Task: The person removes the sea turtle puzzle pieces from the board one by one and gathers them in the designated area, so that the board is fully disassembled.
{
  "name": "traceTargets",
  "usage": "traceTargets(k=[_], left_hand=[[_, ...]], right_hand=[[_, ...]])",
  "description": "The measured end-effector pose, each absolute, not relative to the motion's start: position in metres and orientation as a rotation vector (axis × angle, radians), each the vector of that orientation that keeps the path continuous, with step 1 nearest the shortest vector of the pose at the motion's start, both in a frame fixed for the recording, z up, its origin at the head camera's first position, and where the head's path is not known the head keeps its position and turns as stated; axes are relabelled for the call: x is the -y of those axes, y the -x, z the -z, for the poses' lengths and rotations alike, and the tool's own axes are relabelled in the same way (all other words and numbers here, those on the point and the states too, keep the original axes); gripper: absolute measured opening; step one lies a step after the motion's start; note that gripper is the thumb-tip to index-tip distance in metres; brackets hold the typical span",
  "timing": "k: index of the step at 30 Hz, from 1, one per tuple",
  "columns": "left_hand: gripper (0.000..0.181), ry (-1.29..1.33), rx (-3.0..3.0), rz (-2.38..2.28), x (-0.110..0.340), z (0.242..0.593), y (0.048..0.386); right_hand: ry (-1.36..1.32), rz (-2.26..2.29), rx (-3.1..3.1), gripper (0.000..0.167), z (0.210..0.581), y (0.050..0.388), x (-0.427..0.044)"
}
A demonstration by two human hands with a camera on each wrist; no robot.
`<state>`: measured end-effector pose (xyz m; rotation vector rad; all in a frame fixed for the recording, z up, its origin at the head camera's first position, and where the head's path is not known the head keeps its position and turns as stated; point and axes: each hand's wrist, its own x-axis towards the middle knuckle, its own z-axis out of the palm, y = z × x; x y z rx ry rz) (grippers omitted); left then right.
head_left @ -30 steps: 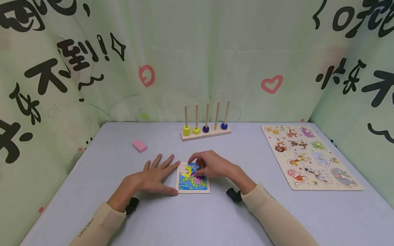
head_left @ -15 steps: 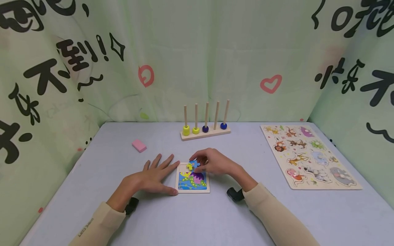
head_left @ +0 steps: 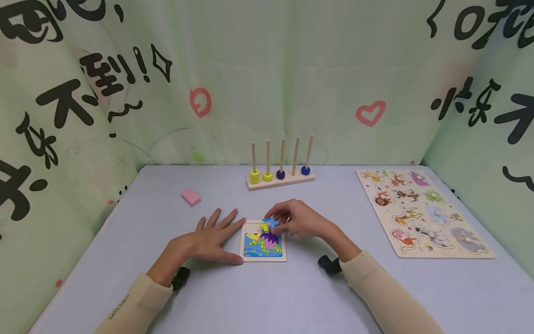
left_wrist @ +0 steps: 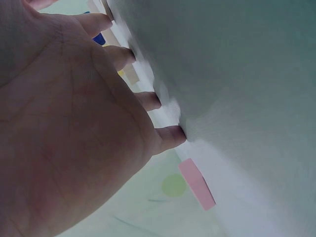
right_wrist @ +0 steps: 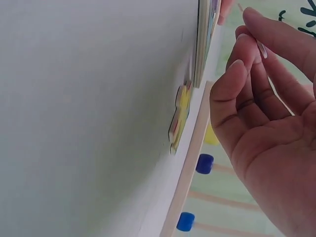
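Note:
A small dinosaur jigsaw puzzle in a wooden frame (head_left: pixel 264 259) lies flat at the middle of the table. My left hand (head_left: pixel 212 243) rests with fingers spread, its index fingertip and thumb touching the frame's left edge. Between thumb and fingers my right hand (head_left: pixel 298 220) pinches a blue and yellow puzzle piece (head_left: pixel 269 224), lifted over the frame's top right part; a bare patch of backing shows at the upper left. In the right wrist view, a loose yellowish puzzle piece (right_wrist: pixel 180 118) lies on the table beside the frame (right_wrist: pixel 201 44); the right hand hides it from the head view.
A wooden peg rack (head_left: pixel 281 183) with yellow and blue beads stands at the back. To the left lies a pink block (head_left: pixel 191 197), also in the left wrist view. A large animal puzzle board (head_left: pixel 423 213) lies on the right. Printed curtains surround the table's back and sides.
My right hand has lifted the blue and yellow piece out of the frame's upper part and moved it slightly up and right, baring the backing. My left hand has stayed in place.

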<state>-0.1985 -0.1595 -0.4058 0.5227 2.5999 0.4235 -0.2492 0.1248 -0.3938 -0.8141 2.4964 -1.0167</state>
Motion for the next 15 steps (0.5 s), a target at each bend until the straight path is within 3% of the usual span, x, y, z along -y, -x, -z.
traceTargets(k=[15], left_hand=[[0.105, -0.521, -2.600, -0.429, 0.160, 0.408, 0.200]], right_hand=[[0.749, 0.995, -2.553, 0.034, 0.391, 0.249, -0.165]])
